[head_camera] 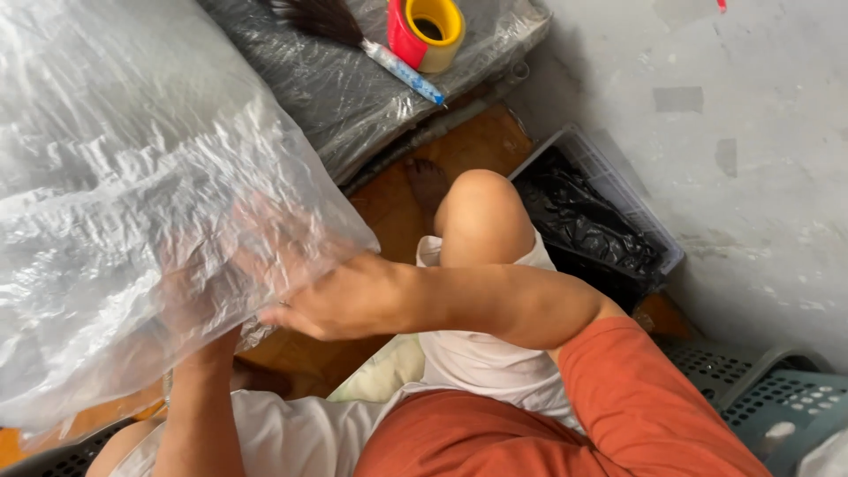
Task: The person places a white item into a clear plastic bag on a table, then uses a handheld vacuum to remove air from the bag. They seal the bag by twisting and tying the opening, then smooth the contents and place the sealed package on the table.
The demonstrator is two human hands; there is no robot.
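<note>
A large clear plastic bag (132, 203) is shown filling the left of the scene, over the person's lap. The right hand (305, 305) is pushed into the bag's opening, its fingers veiled by the film, so its grip cannot be told. The left hand (199, 296) is hidden behind the plastic. A tape roll (426, 33) and a brush (353, 35) lie far, on a wrapped bundle (353, 97).

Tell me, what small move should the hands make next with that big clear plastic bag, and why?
Probably draw the clear plastic bag a little further over whatever it covers. The right hand is already tucked under its crumpled lower edge, and the left hand shows dimly through the film, so both seem placed to pull. What is inside is too blurred to tell.
</note>
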